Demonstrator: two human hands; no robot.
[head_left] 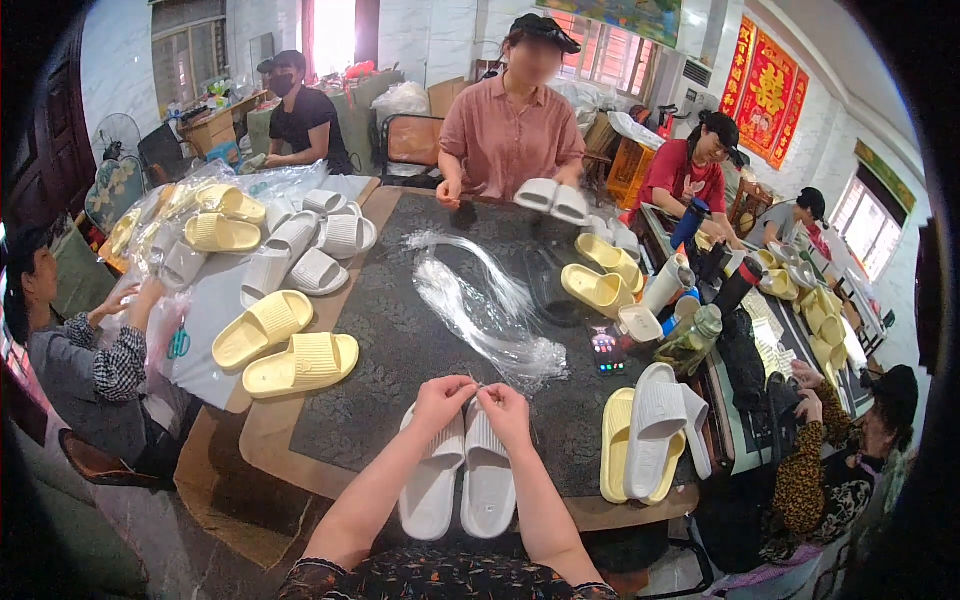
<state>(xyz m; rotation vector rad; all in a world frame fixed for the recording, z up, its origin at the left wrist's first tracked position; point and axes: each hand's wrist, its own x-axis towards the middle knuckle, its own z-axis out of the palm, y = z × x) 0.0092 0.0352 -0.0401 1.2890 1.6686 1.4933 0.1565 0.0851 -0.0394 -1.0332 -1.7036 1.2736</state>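
A pair of light grey slippers [488,490] lies side by side at the table's near edge, toes toward me. Over their ribbed straps, my left hand [443,402] and my right hand [503,412] meet with thumbs and fingertips pinched together. Between the fingertips is what looks like a thin clear plastic strand, mostly hidden; a faint end trails by the right hand. Just beyond my hands, a loose bundle of clear plastic strands [460,305] spreads over the dark table mat [375,290].
Yellow slippers [300,364] lie to the left, with grey ones [293,240] behind. Stacked slippers [655,430], a phone [606,348] and a jar [690,335] stand right. Across the table, a person [515,130] in pink is beside grey slippers [553,200]. Other people work around.
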